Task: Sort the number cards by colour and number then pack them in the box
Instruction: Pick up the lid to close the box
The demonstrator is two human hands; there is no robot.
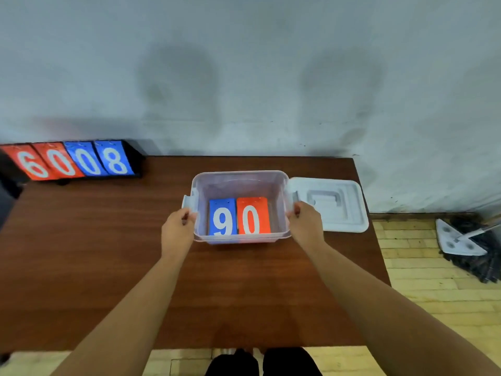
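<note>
A clear plastic box [240,178] stands on the brown table near its far right part. Inside it lie two card stacks side by side: a blue stack [222,217] with a white 9 on top and a red stack [253,215] with a white 0 on top. My left hand [177,226] grips the box's left side by the latch. My right hand [305,221] grips its right side.
The box's white lid [329,203] lies just right of the box. A black scoreboard stand [73,160] showing red 6, red 0, blue 0, blue 8 sits at the far left. The table [81,253] ends at the right, where a mop [466,245] lies on the floor.
</note>
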